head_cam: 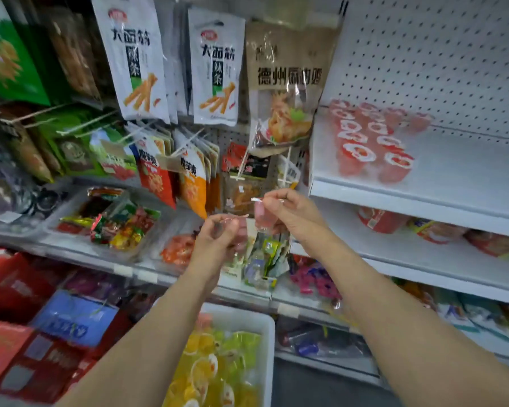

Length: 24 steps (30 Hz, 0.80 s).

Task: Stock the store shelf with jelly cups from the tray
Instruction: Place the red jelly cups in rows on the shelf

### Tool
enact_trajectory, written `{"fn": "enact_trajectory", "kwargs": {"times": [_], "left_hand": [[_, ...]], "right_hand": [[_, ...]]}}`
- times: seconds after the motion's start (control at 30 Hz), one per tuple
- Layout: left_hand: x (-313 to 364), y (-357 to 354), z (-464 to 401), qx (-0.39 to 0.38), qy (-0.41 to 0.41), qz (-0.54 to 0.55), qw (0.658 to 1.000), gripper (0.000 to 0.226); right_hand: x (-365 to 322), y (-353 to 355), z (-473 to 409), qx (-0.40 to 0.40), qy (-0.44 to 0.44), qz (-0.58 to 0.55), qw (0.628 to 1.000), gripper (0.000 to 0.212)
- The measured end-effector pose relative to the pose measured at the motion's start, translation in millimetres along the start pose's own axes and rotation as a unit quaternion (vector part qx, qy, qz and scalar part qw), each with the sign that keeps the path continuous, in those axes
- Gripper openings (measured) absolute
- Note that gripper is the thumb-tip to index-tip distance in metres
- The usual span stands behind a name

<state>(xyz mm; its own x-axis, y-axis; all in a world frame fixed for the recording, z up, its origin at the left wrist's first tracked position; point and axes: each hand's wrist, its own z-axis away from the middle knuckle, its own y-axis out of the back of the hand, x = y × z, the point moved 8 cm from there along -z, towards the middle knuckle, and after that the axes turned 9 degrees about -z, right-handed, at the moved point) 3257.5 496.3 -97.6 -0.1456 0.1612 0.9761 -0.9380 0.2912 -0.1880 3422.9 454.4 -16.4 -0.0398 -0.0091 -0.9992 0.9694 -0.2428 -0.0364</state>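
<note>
Red jelly cups (373, 139) upright in rows on white shelf (453, 171) (yellow, green ones in tray (265, 327))

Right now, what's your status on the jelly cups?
Both hands up, left hand and right hand each pinching a pink jelly cup. Red cups already on the white shelf; tray below holds more. Nothing blocking the shelf.

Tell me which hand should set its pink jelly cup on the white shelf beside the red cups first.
Right. The right hand holds its pink jelly cup higher and nearer the white shelf with the red cups; the left hand sits lower and farther left.
</note>
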Motion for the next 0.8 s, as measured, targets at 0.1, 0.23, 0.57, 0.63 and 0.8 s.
{"fn": "enact_trajectory", "kwargs": {"times": [0.1, 0.23, 0.57, 0.63, 0.8], "left_hand": [[68.3, -20.0, -8.3, -0.007, -0.068, -0.020, 0.997, 0.026], [131.4, -53.3, -18.1, -0.009, -0.138, -0.058, 0.989, 0.007], [198.9, -174.8, -45.6, -0.047, -0.206, -0.092, 0.973, 0.039], [203.0, -199.1, -53.7, -0.067, -0.209, -0.098, 0.971, 0.045], [199.8, -243.4, -73.3, -0.088, -0.211, -0.127, 0.965, 0.041]], "right_hand": [[-65.0, 6.2, -6.5, 0.017, 0.068, -0.005, 0.998, 0.051], [-127.9, 29.0, -17.2, 0.049, 0.123, -0.022, 0.991, 0.046], [-205.7, 170.7, -42.1, 0.187, 0.189, 0.002, 0.964, 0.038], [-208.2, 212.0, -49.4, 0.229, 0.191, 0.025, 0.954, 0.042], [-181.5, 296.1, -67.6, 0.307, 0.161, 0.084, 0.934, 0.051]]}}
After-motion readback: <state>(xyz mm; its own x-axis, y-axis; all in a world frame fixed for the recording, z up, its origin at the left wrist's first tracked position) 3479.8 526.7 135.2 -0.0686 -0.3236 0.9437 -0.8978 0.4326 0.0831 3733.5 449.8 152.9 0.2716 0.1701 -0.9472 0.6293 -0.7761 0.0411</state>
